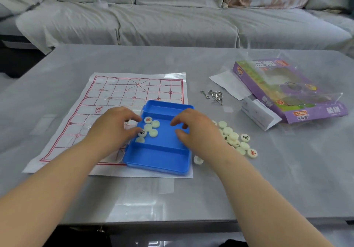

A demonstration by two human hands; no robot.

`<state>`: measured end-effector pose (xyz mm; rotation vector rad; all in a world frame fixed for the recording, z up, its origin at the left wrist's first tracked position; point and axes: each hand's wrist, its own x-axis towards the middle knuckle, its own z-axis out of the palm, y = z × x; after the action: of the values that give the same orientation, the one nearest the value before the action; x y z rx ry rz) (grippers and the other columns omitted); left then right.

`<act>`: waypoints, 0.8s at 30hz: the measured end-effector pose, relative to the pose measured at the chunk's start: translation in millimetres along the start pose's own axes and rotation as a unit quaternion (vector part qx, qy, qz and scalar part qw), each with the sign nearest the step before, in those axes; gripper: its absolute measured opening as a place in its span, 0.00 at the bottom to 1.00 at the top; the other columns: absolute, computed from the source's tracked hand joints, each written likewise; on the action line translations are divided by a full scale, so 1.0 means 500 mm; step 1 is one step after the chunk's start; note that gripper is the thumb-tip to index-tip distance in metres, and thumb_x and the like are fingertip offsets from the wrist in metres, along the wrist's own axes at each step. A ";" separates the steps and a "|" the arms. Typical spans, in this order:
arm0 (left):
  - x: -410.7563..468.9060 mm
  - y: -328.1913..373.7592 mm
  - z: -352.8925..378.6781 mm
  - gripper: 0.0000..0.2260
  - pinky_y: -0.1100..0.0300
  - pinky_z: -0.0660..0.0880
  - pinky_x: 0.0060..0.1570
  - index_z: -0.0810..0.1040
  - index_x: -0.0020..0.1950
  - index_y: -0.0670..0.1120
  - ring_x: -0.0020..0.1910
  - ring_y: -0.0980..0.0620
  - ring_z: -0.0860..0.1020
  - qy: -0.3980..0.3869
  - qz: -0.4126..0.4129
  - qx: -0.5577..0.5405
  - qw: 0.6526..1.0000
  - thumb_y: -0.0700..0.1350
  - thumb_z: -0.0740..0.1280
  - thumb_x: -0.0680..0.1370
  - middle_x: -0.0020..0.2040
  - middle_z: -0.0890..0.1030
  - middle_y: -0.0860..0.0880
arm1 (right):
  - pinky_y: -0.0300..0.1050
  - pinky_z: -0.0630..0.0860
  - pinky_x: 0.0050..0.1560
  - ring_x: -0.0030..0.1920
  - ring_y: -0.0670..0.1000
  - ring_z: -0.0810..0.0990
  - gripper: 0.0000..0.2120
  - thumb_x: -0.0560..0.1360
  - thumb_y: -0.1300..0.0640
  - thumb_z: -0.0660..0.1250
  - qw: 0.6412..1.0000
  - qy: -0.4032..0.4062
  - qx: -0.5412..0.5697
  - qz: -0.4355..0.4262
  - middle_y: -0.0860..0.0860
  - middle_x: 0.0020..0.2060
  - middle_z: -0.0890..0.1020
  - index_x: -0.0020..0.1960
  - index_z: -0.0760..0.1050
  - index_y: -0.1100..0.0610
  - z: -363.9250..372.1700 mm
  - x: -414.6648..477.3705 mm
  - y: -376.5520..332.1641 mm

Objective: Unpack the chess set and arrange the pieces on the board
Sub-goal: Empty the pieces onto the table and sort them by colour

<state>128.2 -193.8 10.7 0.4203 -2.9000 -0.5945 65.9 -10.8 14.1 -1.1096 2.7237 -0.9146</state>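
The unpacking is well under way, the arranging not begun. The paper xiangqi board (118,101) lies unfolded on the grey surface (191,195), and no piece stands on any of its visible intersections. The blue plastic case (159,151) sits open over the board's near right corner, with six or so pale round pieces (150,129) clustered in the left of its middle compartment; its other compartments look empty. A larger heap of loose pieces (236,141) lies on the surface just right of the case (one stray disc (198,160) rests by the case's near right corner). Further right is the torn purple packaging (291,93), with some metal ring puzzles (215,95) between it and the board.

Both forearms reach forward, palms down. The left hand (113,126) hovers at the case's left rim, fingers curled, thumb and forefinger closing around the black-marked piece (142,133) without clearly lifting it. The right hand (195,128) is over the case's right side, fingers loosely spread and bent, holding nothing. Emptying the case, sorting and placing everything remain.
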 end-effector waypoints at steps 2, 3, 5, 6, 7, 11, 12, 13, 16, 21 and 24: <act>-0.005 -0.013 0.005 0.14 0.59 0.66 0.50 0.76 0.58 0.49 0.55 0.52 0.71 -0.021 -0.012 -0.006 1.000 0.47 0.68 0.72 0.59 0.75 0.50 | 0.38 0.64 0.49 0.56 0.50 0.72 0.13 0.75 0.59 0.61 0.997 -0.070 -0.039 -0.012 0.50 0.58 0.73 0.58 0.73 0.54 0.023 0.032 -0.026; -0.009 -0.017 0.011 0.15 0.59 0.66 0.51 0.75 0.59 0.49 0.57 0.51 0.71 -0.023 -0.011 -0.010 1.000 0.47 0.67 0.73 0.60 0.75 0.50 | 0.42 0.66 0.51 0.58 0.52 0.71 0.14 0.75 0.58 0.62 0.992 -0.101 -0.068 -0.013 0.51 0.60 0.72 0.60 0.72 0.54 0.034 0.047 -0.035; -0.018 -0.023 0.026 0.15 0.59 0.65 0.53 0.74 0.61 0.48 0.58 0.50 0.70 0.001 -0.003 -0.017 1.000 0.47 0.65 0.74 0.60 0.76 0.49 | 0.46 0.69 0.53 0.59 0.54 0.70 0.18 0.74 0.56 0.63 0.984 -0.136 -0.115 -0.004 0.53 0.61 0.70 0.63 0.69 0.56 0.051 0.069 -0.047; -0.023 -0.024 0.032 0.15 0.60 0.65 0.52 0.74 0.61 0.47 0.58 0.49 0.70 0.019 0.000 -0.022 1.000 0.46 0.65 0.75 0.59 0.76 0.48 | 0.48 0.70 0.54 0.59 0.54 0.69 0.20 0.74 0.55 0.64 0.982 -0.141 -0.125 0.003 0.54 0.61 0.70 0.64 0.68 0.57 0.057 0.077 -0.049; -0.028 -0.026 0.038 0.15 0.61 0.64 0.52 0.74 0.61 0.47 0.58 0.49 0.70 0.037 0.003 -0.028 0.999 0.45 0.64 0.75 0.58 0.77 0.47 | 0.48 0.71 0.55 0.59 0.54 0.69 0.21 0.73 0.55 0.64 0.982 -0.142 -0.127 0.008 0.54 0.60 0.71 0.65 0.67 0.57 0.062 0.083 -0.050; -0.035 -0.032 0.048 0.14 0.64 0.61 0.46 0.75 0.60 0.46 0.56 0.49 0.70 0.078 0.013 -0.045 0.996 0.43 0.64 0.75 0.56 0.78 0.46 | 0.48 0.71 0.55 0.58 0.55 0.71 0.21 0.74 0.56 0.63 0.984 -0.145 -0.107 0.015 0.54 0.59 0.70 0.65 0.67 0.57 0.073 0.092 -0.055; -0.035 -0.033 0.049 0.14 0.64 0.61 0.46 0.75 0.60 0.45 0.56 0.49 0.70 0.080 0.014 -0.048 0.996 0.43 0.64 0.75 0.56 0.78 0.46 | 0.47 0.70 0.54 0.57 0.55 0.72 0.20 0.74 0.56 0.63 0.985 -0.139 -0.097 0.021 0.54 0.59 0.71 0.65 0.67 0.57 0.075 0.091 -0.055; -0.035 -0.034 0.050 0.14 0.64 0.61 0.47 0.75 0.60 0.45 0.56 0.49 0.70 0.081 0.015 -0.051 0.995 0.43 0.64 0.75 0.56 0.78 0.46 | 0.47 0.70 0.54 0.56 0.55 0.72 0.19 0.74 0.57 0.62 0.987 -0.132 -0.089 0.028 0.54 0.59 0.71 0.64 0.68 0.57 0.075 0.090 -0.055; -0.035 -0.036 0.051 0.14 0.61 0.64 0.51 0.75 0.60 0.45 0.57 0.49 0.70 0.080 0.018 -0.053 0.995 0.44 0.63 0.75 0.57 0.78 0.47 | 0.48 0.71 0.52 0.54 0.56 0.74 0.17 0.73 0.61 0.61 0.988 -0.120 -0.089 0.041 0.55 0.57 0.72 0.62 0.68 0.58 0.076 0.088 -0.051; -0.036 -0.036 0.051 0.14 0.60 0.65 0.51 0.75 0.60 0.46 0.56 0.49 0.70 0.082 0.019 -0.057 0.995 0.44 0.63 0.75 0.57 0.78 0.47 | 0.47 0.70 0.50 0.54 0.57 0.74 0.16 0.75 0.59 0.61 0.987 -0.124 -0.093 0.045 0.55 0.57 0.71 0.62 0.67 0.57 0.079 0.090 -0.049; -0.036 -0.034 0.051 0.14 0.62 0.63 0.50 0.75 0.60 0.45 0.56 0.49 0.70 0.084 0.019 -0.057 0.995 0.43 0.63 0.75 0.57 0.78 0.47 | 0.45 0.68 0.48 0.54 0.56 0.74 0.18 0.75 0.56 0.62 0.986 -0.128 -0.098 0.043 0.55 0.57 0.71 0.63 0.66 0.57 0.081 0.093 -0.052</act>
<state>144.5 -194.2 -21.0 0.3781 -2.6933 -0.6805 58.4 -76.4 2.4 -1.0445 2.6641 -0.4625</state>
